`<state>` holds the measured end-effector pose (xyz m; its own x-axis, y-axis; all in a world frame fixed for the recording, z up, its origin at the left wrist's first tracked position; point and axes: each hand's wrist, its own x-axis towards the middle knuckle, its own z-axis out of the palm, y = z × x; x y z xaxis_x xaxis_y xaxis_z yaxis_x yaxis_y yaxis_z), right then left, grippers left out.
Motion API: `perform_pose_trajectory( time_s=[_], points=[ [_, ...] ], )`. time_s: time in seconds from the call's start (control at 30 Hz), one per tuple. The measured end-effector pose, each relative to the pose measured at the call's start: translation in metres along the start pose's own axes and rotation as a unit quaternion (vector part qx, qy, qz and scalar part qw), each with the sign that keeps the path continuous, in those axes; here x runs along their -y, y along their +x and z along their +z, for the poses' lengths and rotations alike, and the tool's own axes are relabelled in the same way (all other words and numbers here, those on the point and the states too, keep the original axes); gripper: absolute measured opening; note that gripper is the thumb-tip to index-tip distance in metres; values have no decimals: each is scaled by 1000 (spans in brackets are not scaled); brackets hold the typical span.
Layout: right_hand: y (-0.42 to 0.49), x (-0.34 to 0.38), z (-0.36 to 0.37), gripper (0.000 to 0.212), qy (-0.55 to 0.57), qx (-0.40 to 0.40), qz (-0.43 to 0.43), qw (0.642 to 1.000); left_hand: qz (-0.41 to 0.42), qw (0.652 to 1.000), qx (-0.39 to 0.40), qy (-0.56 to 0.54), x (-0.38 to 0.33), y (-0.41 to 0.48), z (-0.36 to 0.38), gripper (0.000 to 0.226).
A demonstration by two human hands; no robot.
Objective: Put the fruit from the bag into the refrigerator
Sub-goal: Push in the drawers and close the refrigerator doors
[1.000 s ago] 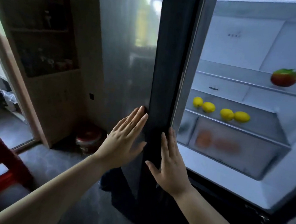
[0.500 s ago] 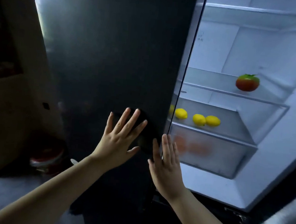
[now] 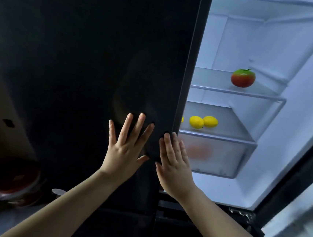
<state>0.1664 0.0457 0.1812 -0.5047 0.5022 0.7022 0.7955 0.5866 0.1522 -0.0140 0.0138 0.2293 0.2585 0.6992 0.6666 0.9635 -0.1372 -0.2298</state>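
You are standing at the refrigerator (image 3: 304,105) with both palms lying flat on its dark left door (image 3: 92,64), your left hand (image 3: 128,148) and right hand (image 3: 174,164) each with a spread, empty grip. The fruit is sitting inside already: a red-green fruit (image 3: 243,78) on the upper shelf (image 3: 236,92), lemons (image 3: 203,122) on the shelf below, something orange blurring through the frosted drawer (image 3: 215,156). No bag is showing, so loading is looking finished and closing the doors is looking like what remains.
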Motion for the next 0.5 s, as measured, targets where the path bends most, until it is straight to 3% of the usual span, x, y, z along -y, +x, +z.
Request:
perform_pose_trajectory(
  time_s=[0.2,0.37,0.5],
  points=[
    [-5,1,-38,65,15,64,21,998,-11,995,3,-101,-14,-1,-8,99],
    [-43,-13,-61,67,33,68,146,986,112,975,-17,-189,-64,-1,-10,80],
    [-115,-41,-105,64,-38,119,235,964,217,941,31,-259,-125,-2,-13,78]
  ],
)
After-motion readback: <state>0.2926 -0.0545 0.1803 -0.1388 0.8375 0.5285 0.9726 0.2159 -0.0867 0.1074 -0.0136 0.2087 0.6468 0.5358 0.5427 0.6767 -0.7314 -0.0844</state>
